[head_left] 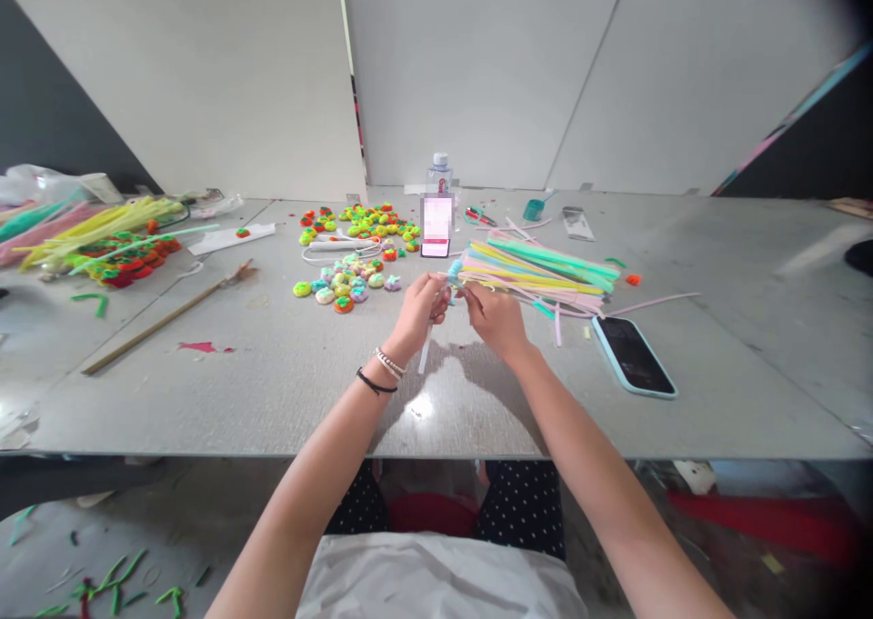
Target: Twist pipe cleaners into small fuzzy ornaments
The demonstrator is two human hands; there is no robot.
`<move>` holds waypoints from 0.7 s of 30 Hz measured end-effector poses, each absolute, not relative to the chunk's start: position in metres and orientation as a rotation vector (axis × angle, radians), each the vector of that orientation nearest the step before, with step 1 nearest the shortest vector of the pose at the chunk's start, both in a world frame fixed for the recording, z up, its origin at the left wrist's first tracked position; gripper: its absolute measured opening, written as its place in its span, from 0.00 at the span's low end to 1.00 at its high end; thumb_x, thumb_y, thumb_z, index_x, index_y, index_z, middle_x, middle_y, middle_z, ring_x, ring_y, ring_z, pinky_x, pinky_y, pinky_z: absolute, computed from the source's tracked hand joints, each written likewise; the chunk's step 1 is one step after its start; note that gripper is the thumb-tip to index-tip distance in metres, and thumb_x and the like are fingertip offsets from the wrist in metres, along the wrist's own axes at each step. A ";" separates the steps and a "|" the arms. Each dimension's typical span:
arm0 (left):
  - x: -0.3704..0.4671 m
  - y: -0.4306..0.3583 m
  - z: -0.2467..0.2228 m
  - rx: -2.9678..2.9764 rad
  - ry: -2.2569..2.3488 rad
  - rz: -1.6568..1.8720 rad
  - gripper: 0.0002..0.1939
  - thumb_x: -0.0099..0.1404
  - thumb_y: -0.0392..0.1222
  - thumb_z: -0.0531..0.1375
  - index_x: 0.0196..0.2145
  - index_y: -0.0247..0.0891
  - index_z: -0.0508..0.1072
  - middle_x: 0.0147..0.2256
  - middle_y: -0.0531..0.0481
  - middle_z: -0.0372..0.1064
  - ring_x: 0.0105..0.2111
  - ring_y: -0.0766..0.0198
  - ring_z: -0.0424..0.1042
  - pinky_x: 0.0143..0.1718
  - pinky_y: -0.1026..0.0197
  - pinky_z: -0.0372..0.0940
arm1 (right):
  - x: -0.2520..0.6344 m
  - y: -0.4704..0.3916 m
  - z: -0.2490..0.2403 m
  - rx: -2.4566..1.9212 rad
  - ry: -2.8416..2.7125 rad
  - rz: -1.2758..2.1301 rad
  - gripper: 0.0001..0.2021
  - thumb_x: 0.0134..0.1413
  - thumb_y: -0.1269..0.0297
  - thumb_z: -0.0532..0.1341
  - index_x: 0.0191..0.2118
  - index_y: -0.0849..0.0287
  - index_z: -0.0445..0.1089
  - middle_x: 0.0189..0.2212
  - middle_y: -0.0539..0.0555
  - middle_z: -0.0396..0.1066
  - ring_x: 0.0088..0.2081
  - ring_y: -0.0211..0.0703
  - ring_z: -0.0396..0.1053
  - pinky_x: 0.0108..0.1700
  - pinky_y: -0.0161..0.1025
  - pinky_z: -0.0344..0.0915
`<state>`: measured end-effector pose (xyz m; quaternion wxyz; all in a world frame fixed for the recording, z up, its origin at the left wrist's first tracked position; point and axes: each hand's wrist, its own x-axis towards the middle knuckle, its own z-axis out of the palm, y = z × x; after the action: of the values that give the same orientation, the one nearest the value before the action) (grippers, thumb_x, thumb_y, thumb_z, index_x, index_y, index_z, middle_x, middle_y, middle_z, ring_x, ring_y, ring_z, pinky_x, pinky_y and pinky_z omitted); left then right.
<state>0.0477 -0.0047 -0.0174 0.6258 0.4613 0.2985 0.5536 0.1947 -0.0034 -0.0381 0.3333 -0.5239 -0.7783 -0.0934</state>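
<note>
My left hand and my right hand meet over the middle of the table, fingers pinched close together. Between their fingertips is a light blue pipe cleaner, partly curled and partly hidden by the fingers. A thin white strip sticks out below my left hand; its upper end is covered. Just right of my right hand lies a bundle of pastel pipe cleaners in pink, yellow and mint. To the left of my hands sit several small pastel pipe-cleaner pieces, with bright orange, yellow and green ones behind.
A lit phone leans upright against a bottle. A blue-cased phone lies at right. At left are a wooden stick and a heap of yellow pipe cleaners. Red-handled pliers lie at the back.
</note>
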 end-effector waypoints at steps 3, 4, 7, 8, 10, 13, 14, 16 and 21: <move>0.046 -0.003 -0.016 0.987 0.624 1.198 0.09 0.57 0.44 0.57 0.27 0.36 0.62 0.21 0.58 0.56 0.15 0.78 0.47 0.15 0.72 0.42 | 0.195 -0.003 -0.039 -1.358 -2.026 -0.247 0.16 0.63 0.62 0.47 0.36 0.59 0.71 0.24 0.55 0.72 0.25 0.42 0.67 0.26 0.36 0.44; 0.046 -0.003 -0.016 0.978 0.618 1.186 0.09 0.56 0.43 0.57 0.26 0.36 0.62 0.20 0.58 0.55 0.15 0.78 0.47 0.15 0.72 0.42 | 0.195 -0.003 -0.039 -1.353 -2.028 -0.246 0.16 0.63 0.62 0.47 0.36 0.59 0.71 0.24 0.55 0.73 0.25 0.42 0.67 0.26 0.36 0.45; 0.046 -0.003 -0.017 0.994 0.632 1.222 0.09 0.56 0.42 0.57 0.24 0.36 0.60 0.19 0.59 0.53 0.15 0.78 0.47 0.14 0.73 0.42 | 0.195 -0.004 -0.038 -1.346 -2.029 -0.238 0.15 0.63 0.63 0.48 0.37 0.59 0.71 0.24 0.54 0.73 0.25 0.42 0.68 0.26 0.36 0.45; 0.046 -0.003 -0.017 1.004 0.638 1.243 0.09 0.56 0.41 0.57 0.24 0.36 0.59 0.19 0.59 0.52 0.15 0.78 0.47 0.14 0.73 0.42 | 0.195 -0.004 -0.038 -1.343 -2.028 -0.233 0.15 0.63 0.63 0.48 0.37 0.59 0.71 0.24 0.54 0.73 0.25 0.43 0.68 0.26 0.36 0.45; 0.047 -0.003 -0.018 1.021 0.645 1.270 0.10 0.56 0.41 0.58 0.24 0.36 0.59 0.19 0.59 0.52 0.15 0.78 0.47 0.15 0.74 0.42 | 0.195 -0.004 -0.037 -1.338 -2.024 -0.222 0.15 0.63 0.63 0.48 0.37 0.59 0.71 0.25 0.54 0.74 0.26 0.43 0.68 0.26 0.36 0.46; 0.047 -0.004 -0.017 1.032 0.643 1.291 0.11 0.56 0.42 0.59 0.24 0.36 0.59 0.20 0.59 0.53 0.16 0.78 0.47 0.15 0.74 0.43 | 0.195 -0.004 -0.037 -1.334 -2.024 -0.213 0.14 0.62 0.64 0.48 0.38 0.59 0.71 0.26 0.54 0.74 0.26 0.43 0.69 0.26 0.36 0.46; 0.047 -0.004 -0.017 1.036 0.644 1.301 0.12 0.56 0.42 0.60 0.24 0.36 0.59 0.20 0.59 0.53 0.16 0.78 0.48 0.15 0.74 0.43 | 0.196 -0.004 -0.037 -1.338 -2.023 -0.214 0.14 0.62 0.64 0.49 0.38 0.58 0.71 0.26 0.54 0.74 0.26 0.43 0.69 0.26 0.36 0.46; 0.046 -0.005 -0.017 1.044 0.647 1.315 0.14 0.55 0.44 0.61 0.24 0.36 0.59 0.20 0.59 0.54 0.16 0.78 0.48 0.16 0.73 0.44 | 0.196 -0.004 -0.037 -1.345 -2.024 -0.211 0.14 0.62 0.64 0.49 0.38 0.59 0.71 0.25 0.55 0.74 0.25 0.44 0.69 0.26 0.36 0.46; 0.045 -0.003 -0.018 1.084 0.691 1.333 0.17 0.55 0.47 0.63 0.24 0.37 0.57 0.19 0.60 0.53 0.16 0.78 0.49 0.16 0.73 0.42 | 0.194 -0.005 -0.039 -1.321 -2.022 -0.114 0.12 0.60 0.62 0.51 0.38 0.59 0.70 0.22 0.54 0.71 0.24 0.44 0.67 0.26 0.36 0.48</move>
<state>0.0452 -0.0034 -0.0180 0.6011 0.4678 0.2981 0.5753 0.1937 -0.0046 -0.0391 0.3541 -0.5109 -0.7821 -0.0442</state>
